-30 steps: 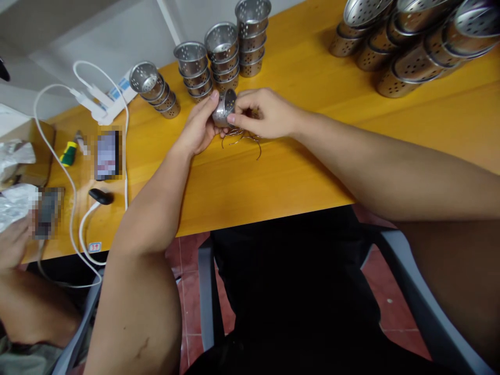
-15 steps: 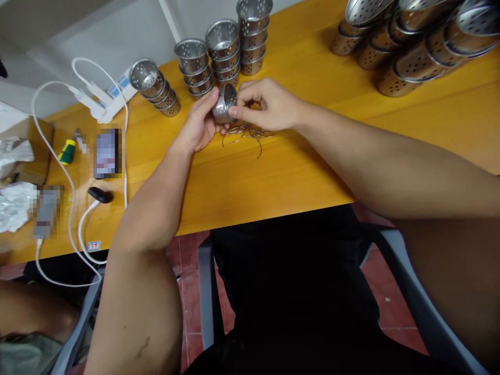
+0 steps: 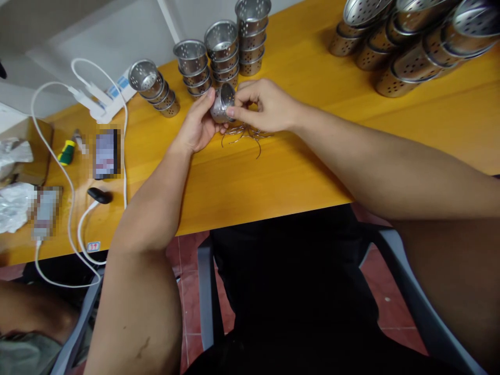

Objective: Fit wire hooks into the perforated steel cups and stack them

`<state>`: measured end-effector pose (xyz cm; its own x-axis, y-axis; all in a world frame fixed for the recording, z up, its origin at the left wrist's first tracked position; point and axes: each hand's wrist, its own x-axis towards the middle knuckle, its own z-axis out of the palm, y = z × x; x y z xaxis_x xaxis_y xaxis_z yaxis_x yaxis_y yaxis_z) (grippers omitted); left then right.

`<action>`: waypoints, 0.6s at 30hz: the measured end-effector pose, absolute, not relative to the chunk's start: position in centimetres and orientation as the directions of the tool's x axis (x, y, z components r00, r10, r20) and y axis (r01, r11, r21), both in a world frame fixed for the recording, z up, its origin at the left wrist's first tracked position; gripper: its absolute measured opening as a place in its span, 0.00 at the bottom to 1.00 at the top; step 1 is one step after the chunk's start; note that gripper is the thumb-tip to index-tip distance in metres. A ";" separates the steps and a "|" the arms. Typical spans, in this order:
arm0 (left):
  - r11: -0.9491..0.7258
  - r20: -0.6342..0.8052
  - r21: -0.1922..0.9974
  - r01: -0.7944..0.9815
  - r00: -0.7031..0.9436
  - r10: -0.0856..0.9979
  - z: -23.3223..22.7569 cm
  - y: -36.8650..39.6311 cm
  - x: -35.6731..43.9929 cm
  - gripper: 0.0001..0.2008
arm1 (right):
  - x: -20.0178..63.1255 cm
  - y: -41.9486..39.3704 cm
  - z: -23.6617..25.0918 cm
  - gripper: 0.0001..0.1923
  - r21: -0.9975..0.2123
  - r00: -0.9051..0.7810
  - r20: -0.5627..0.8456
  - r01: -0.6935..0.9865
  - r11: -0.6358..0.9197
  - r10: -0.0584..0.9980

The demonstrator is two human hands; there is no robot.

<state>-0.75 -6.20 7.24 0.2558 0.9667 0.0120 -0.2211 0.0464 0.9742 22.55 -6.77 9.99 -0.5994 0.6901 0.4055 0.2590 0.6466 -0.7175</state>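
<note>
My left hand (image 3: 201, 122) is wrapped round a small perforated metal cup (image 3: 219, 108), which is tipped on its side with its mouth towards my right hand. My right hand (image 3: 260, 107) is closed in a pinch at the cup's rim, thumb against the edge. A thin bright line, seemingly a wire (image 3: 225, 98), runs across the mouth to those fingertips; its far end is hidden. Beneath the hands, several loose curved wires (image 3: 250, 134) lie in a small heap on the wooden table (image 3: 265, 182).
Stacks of perforated cups (image 3: 222, 47) stand behind my hands, and a leaning stack (image 3: 154, 88) is left of them. More stacks (image 3: 414, 57) fill the back right. A power strip (image 3: 113, 101), white cables, phone (image 3: 106, 153), green-yellow screwdriver handle (image 3: 67, 152) and black plug-like object (image 3: 100, 195) lie left.
Both hands stay in nearly the same place. The cup has turned slightly, and a thin line across its mouth shows more clearly. The wires on the table have not moved.
</note>
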 end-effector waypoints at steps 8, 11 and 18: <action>0.071 0.014 0.968 -0.242 0.334 0.942 7.1 -6.3 -0.6 0.40 | 22.9 -5.6 9.4 0.47 -0.750 -0.644 0.397 0.182 0.636 0.653; 0.070 -0.021 0.977 -0.204 0.236 0.972 7.2 -6.0 -0.7 0.43 | 23.2 -5.5 8.8 0.48 -0.756 -0.634 0.414 0.161 0.634 0.654; 0.032 0.005 0.974 -0.222 0.165 0.986 6.4 -5.2 -1.4 0.31 | 25.1 -4.2 7.3 0.41 -0.672 -0.639 0.382 0.304 0.675 0.668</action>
